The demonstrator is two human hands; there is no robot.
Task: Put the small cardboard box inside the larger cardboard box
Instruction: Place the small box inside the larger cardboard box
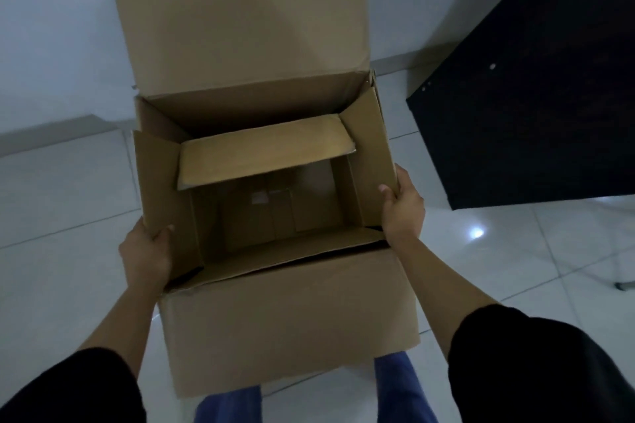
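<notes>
The larger cardboard box (292,319) stands open on the floor in front of me, its far flap (240,27) upright against the wall. The small cardboard box (275,216) sits down inside it, also open, with its far flap (264,151) folded inward and its bottom in shadow. My left hand (147,254) grips the small box's upright left side flap, thumb inside. My right hand (402,206) grips its right side flap the same way. A dark gap shows between the small box's near flap and the larger box's front wall.
White tiled floor (68,199) lies all around, with a white wall behind the box. A large black panel (532,96) leans at the right. My legs in blue trousers (395,385) stand just behind the box's near side.
</notes>
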